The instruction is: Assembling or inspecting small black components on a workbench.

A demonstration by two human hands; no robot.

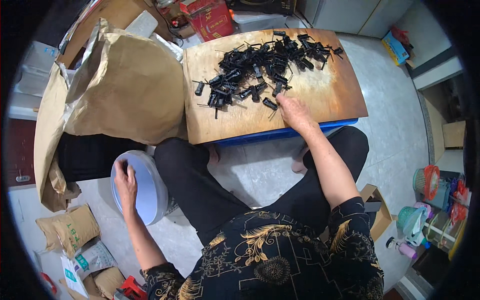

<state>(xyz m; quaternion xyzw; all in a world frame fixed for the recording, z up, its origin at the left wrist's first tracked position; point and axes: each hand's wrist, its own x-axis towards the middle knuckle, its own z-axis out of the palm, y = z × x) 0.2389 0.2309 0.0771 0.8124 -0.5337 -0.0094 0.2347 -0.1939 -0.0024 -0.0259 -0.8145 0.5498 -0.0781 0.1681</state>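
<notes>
A heap of small black plastic parts [257, 62] with thin pins sticking out lies on a wooden board [320, 95]. At the heap's near edge, my right hand [297, 112] pinches one of these black plastic parts [278, 89] between thumb and fingers. Close to its left, a single part [270, 103] lies apart from the pile. Off to the left, my left hand [125, 184] is over a round white bucket [161, 192]. Its fingers are closed around a small dark piece, which looks like another black plastic part, mostly hidden.
A large open brown paper sack [130, 90] stands against the board's left side. Blue plastic [280, 134] shows under the board. Packed bags [75, 229] lie at lower left; an open cardboard box [382, 217] is by my right side. A red box [209, 20] stands behind the board.
</notes>
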